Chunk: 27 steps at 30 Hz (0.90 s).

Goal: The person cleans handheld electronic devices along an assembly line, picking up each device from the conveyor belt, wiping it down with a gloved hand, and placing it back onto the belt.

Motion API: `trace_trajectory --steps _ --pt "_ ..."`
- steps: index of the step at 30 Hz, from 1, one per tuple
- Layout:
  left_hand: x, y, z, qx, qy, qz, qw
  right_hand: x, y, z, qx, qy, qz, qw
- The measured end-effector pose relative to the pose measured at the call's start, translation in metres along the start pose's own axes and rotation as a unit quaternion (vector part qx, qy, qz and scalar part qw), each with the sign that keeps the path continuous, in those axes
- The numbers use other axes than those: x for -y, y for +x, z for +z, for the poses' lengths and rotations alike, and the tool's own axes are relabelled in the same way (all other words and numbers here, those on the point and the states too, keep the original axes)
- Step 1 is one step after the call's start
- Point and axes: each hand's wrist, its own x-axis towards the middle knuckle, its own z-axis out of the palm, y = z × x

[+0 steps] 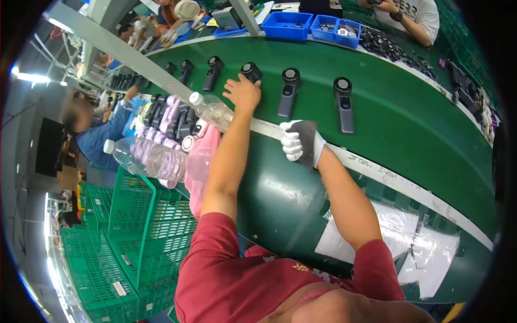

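Note:
My bare left hand (243,94) reaches over the green conveyor belt (388,126) with its fingers spread. It is at a dark handheld fan (251,71), whose round head shows beyond the fingers; the hand hides most of the handle. My right hand (302,143), in a grey and white glove, is curled into a fist at the belt's near rail, with nothing seen sticking out. To its upper left a grey handheld fan (288,92) lies on the belt, and another handheld fan (344,105) lies further right. Several more fans lie in a row to the left.
Plastic bottles (166,160) and a pink mesh cloth (200,167) are by my left arm. Green crates (102,264) stand at lower left. White plastic-wrapped sheets (396,231) lie near my right elbow. Blue bins (287,25) and co-workers are across and left of the belt.

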Motion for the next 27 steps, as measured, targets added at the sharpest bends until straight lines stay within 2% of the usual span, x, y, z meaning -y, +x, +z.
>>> trace_trajectory --steps 1,2,4,5,6,9,11,12,13,14,15,17,20,21,22,24,25,26,27 --pt "-0.010 -0.012 -0.011 -0.023 -0.002 0.008 1.000 0.002 -0.003 0.001 -0.006 0.004 -0.016 1.000" --pt "-0.022 -0.024 -0.021 -0.043 -0.002 0.019 0.999 0.004 -0.004 -0.002 0.030 0.036 -0.011 0.999" --pt "-0.037 -0.048 -0.020 0.077 -0.037 0.068 0.994 0.010 -0.005 -0.003 0.049 0.036 -0.026 0.998" --pt "-0.044 -0.052 -0.011 0.135 -0.110 0.047 0.984 0.012 -0.009 0.005 0.001 0.027 -0.046 0.999" --pt "-0.047 -0.051 -0.004 0.188 -0.186 0.026 0.964 0.013 -0.005 0.000 0.015 0.040 -0.053 0.998" --pt "-0.048 -0.049 0.004 0.128 -0.176 0.086 0.972 0.010 -0.004 -0.003 0.006 0.058 -0.077 0.995" --pt "-0.047 -0.060 -0.002 0.125 -0.274 0.078 0.950 0.010 -0.007 0.000 -0.016 0.039 -0.088 0.995" --pt "-0.048 -0.067 -0.012 0.125 -0.320 0.076 0.936 0.013 -0.007 -0.004 0.002 0.065 -0.098 0.993" --pt "-0.049 -0.077 -0.022 0.072 -0.351 0.080 0.930 0.015 -0.006 -0.009 0.021 0.092 -0.107 0.990" --pt "-0.053 -0.087 -0.044 0.112 -0.443 0.009 0.889 0.016 -0.005 -0.012 0.039 0.118 -0.115 0.986" --pt "-0.045 -0.089 -0.045 0.157 -0.526 -0.018 0.836 0.018 -0.009 -0.005 -0.013 0.108 -0.155 0.982" --pt "-0.026 -0.094 -0.045 0.251 -0.648 -0.061 0.717 0.021 -0.013 -0.001 -0.042 0.165 -0.205 0.964" --pt "-0.020 -0.129 -0.093 0.239 -0.656 -0.007 0.716 0.024 -0.013 0.002 -0.075 0.195 -0.275 0.938" --pt "-0.012 -0.141 -0.098 0.289 -0.657 -0.035 0.695 0.027 -0.012 0.002 -0.076 0.194 -0.289 0.934" --pt "-0.007 -0.151 -0.105 0.296 -0.611 -0.020 0.735 0.030 -0.010 0.001 -0.079 0.194 -0.302 0.930" --pt "-0.009 -0.170 -0.134 0.343 -0.499 0.023 0.796 0.038 -0.012 0.003 -0.142 0.052 -0.323 0.934" --pt "-0.010 -0.181 -0.131 0.340 -0.469 0.019 0.815 0.046 -0.018 -0.011 -0.144 -0.085 -0.298 0.940" --pt "-0.009 -0.188 -0.132 0.352 -0.403 0.034 0.844 0.029 -0.018 0.019 -0.176 -0.317 -0.369 0.855" --pt "-0.004 -0.196 -0.112 0.279 -0.399 0.132 0.863 0.012 -0.019 0.049 -0.338 -0.652 -0.372 0.568"
